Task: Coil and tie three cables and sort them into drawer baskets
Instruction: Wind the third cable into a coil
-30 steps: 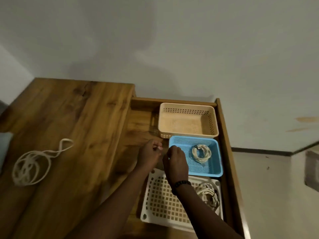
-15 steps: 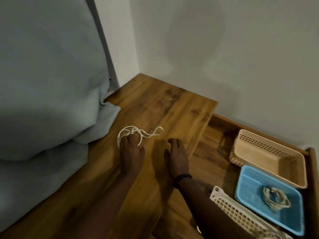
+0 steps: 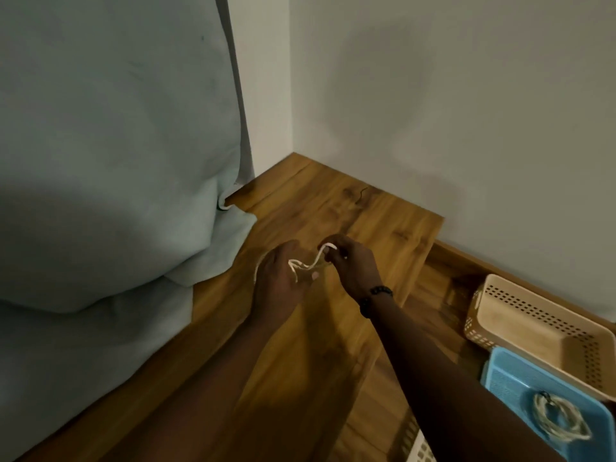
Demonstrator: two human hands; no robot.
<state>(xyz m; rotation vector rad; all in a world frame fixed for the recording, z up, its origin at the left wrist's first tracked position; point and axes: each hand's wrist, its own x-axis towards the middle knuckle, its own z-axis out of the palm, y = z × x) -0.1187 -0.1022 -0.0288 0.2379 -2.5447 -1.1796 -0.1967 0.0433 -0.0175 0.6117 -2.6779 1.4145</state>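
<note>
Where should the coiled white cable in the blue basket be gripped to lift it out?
Pinch the coiled white cable from straight above at its dark tied spot on the far-left arc. It lies flat in the blue plastic basket, whose walls block side approach, and the tie holds the loops together.

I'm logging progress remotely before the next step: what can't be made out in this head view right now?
- white cable: most of its coil sits behind the left hand; only a strand running to the right hand shows.
- white basket: cut off by the bottom edge and the right forearm, contents unseen.
- blue basket: partly cropped; the tie on the coiled cable is too small and dim.
</note>
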